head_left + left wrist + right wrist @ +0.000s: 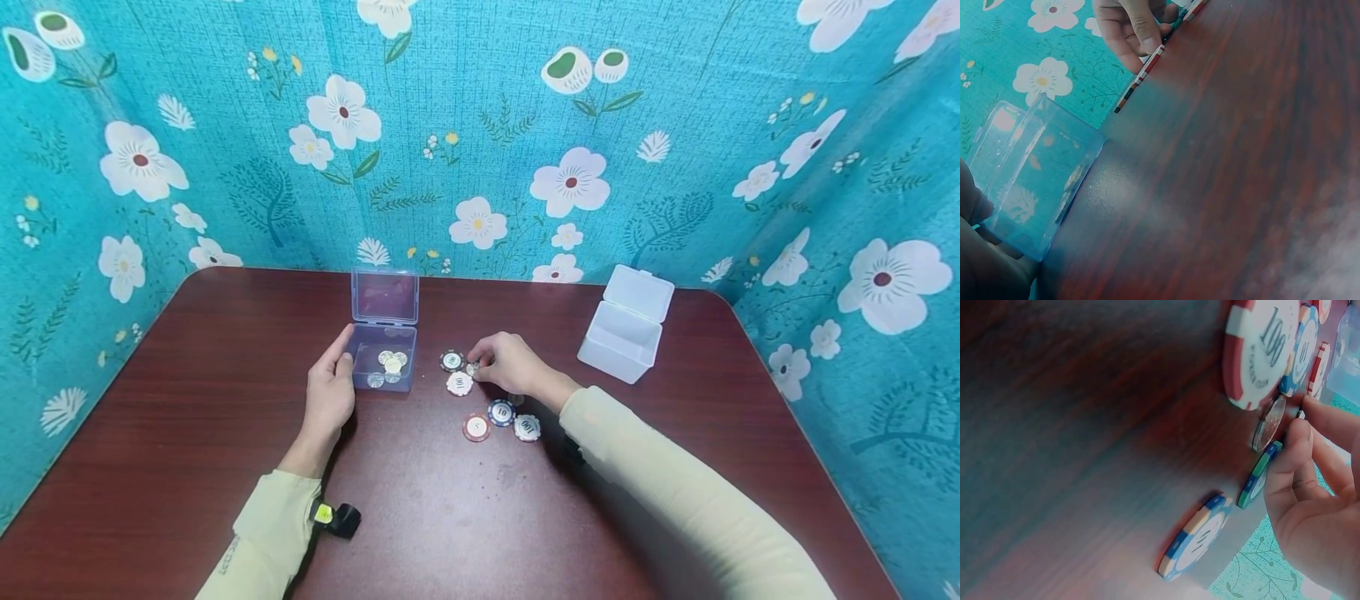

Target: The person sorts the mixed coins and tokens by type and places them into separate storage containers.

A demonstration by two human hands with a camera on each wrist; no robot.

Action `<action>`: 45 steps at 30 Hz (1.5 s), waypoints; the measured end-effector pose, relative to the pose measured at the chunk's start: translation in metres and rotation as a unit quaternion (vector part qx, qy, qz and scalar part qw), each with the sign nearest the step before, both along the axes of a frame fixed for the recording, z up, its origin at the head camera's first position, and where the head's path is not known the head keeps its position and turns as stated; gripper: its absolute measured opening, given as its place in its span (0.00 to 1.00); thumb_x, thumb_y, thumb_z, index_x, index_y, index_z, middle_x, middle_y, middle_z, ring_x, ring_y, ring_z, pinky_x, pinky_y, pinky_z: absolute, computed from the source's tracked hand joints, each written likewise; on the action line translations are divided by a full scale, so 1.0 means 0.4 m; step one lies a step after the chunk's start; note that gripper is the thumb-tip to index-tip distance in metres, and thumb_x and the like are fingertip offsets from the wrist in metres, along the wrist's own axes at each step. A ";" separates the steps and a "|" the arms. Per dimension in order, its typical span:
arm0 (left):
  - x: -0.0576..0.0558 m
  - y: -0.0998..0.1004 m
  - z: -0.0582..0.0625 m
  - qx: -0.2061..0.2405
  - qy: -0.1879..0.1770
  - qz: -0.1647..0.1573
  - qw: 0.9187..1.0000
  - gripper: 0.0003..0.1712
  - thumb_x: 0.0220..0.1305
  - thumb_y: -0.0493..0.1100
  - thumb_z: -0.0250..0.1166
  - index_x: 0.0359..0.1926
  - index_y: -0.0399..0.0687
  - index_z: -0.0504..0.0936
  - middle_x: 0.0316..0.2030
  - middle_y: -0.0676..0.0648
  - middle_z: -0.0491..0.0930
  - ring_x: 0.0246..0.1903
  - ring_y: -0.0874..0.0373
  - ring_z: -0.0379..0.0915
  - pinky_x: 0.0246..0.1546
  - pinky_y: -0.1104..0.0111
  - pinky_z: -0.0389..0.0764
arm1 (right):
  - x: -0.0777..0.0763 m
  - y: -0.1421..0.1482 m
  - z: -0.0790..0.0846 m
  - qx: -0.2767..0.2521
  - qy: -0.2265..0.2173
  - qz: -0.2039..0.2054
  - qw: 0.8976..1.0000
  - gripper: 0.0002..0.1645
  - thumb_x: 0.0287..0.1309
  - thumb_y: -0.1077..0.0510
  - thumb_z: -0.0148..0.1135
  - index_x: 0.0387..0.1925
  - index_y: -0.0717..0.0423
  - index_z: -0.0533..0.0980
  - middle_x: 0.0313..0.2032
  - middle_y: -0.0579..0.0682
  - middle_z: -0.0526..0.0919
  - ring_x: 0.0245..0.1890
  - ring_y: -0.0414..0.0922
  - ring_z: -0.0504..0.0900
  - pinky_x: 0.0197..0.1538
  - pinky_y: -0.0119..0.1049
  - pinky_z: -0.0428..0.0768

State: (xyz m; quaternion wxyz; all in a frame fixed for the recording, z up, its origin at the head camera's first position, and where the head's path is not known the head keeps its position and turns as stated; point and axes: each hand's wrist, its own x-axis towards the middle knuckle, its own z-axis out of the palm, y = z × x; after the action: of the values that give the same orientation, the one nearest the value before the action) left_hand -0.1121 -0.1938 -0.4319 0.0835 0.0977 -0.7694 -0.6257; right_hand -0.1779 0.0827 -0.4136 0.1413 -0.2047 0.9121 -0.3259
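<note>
A clear bluish plastic box (384,383) with its lid raised holds several silver and gold-toned coins (393,365). My left hand (330,396) grips its left side, with the thumb at the near corner; the left wrist view shows thumb and fingers at the box (1054,181). To the right of the box, my right hand (510,364) pinches a coin (472,368) low at the table. Touching that spot are a black-edged chip (452,361) and a white 100 chip (460,383). Another coin (1269,423) lies near the fingers in the right wrist view.
Nearer me lie a red 5 chip (476,427), a blue 10 chip (502,412) and another 100 chip (527,427). A frosted white box (621,342) with its lid up stands at the right. A flowered teal curtain (480,125) hangs behind the dark red table (442,508).
</note>
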 end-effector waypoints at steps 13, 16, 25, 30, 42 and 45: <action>0.001 -0.002 -0.006 0.016 0.024 0.003 1.000 0.27 0.78 0.32 0.45 0.74 0.48 0.67 0.72 0.52 0.64 0.69 0.63 0.53 0.72 0.61 0.54 | -0.017 -0.008 0.004 0.028 0.007 0.010 1.000 0.10 0.53 0.64 0.75 0.38 0.59 0.84 0.28 0.46 0.82 0.31 0.41 0.77 0.40 0.35 0.77; 0.002 -0.002 -0.006 0.017 0.022 0.004 1.000 0.27 0.78 0.33 0.45 0.74 0.48 0.68 0.72 0.52 0.64 0.70 0.63 0.53 0.73 0.61 0.54 | -0.020 -0.009 0.009 0.034 0.002 0.010 0.999 0.10 0.52 0.64 0.76 0.37 0.59 0.84 0.29 0.47 0.82 0.32 0.42 0.77 0.40 0.36 0.77; 0.004 -0.001 -0.003 0.012 0.022 0.002 1.000 0.27 0.78 0.33 0.45 0.74 0.49 0.67 0.72 0.52 0.64 0.71 0.62 0.52 0.73 0.61 0.53 | -0.016 -0.010 0.015 0.034 -0.006 0.006 0.999 0.10 0.52 0.64 0.76 0.37 0.60 0.83 0.28 0.47 0.81 0.31 0.42 0.77 0.39 0.35 0.76; 0.004 -0.001 -0.001 0.011 0.024 0.002 1.000 0.27 0.78 0.33 0.45 0.74 0.48 0.67 0.72 0.52 0.64 0.70 0.63 0.53 0.73 0.61 0.54 | -0.014 -0.009 0.015 0.029 -0.004 0.003 1.000 0.10 0.53 0.63 0.76 0.37 0.60 0.83 0.28 0.47 0.80 0.31 0.43 0.76 0.39 0.36 0.76; 0.002 -0.001 -0.005 0.014 0.014 0.006 1.000 0.27 0.78 0.34 0.45 0.74 0.49 0.67 0.72 0.52 0.63 0.65 0.61 0.57 0.72 0.61 0.55 | -0.001 -0.008 0.016 0.039 0.003 -0.020 0.999 0.11 0.53 0.61 0.76 0.37 0.57 0.82 0.28 0.46 0.80 0.33 0.43 0.77 0.43 0.39 0.78; 0.001 -0.002 -0.006 0.012 0.015 0.006 1.000 0.27 0.78 0.33 0.45 0.74 0.48 0.67 0.72 0.52 0.63 0.67 0.62 0.56 0.72 0.61 0.54 | 0.002 -0.008 0.016 0.042 0.007 -0.023 0.999 0.11 0.53 0.60 0.77 0.36 0.56 0.82 0.29 0.45 0.80 0.33 0.43 0.78 0.43 0.39 0.78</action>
State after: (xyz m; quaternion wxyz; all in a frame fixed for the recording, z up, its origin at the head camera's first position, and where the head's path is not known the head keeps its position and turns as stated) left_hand -0.1116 -0.1945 -0.4344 0.0975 0.0937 -0.7598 -0.6360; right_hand -0.1771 0.0794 -0.4071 0.1362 -0.1801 0.9303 -0.2890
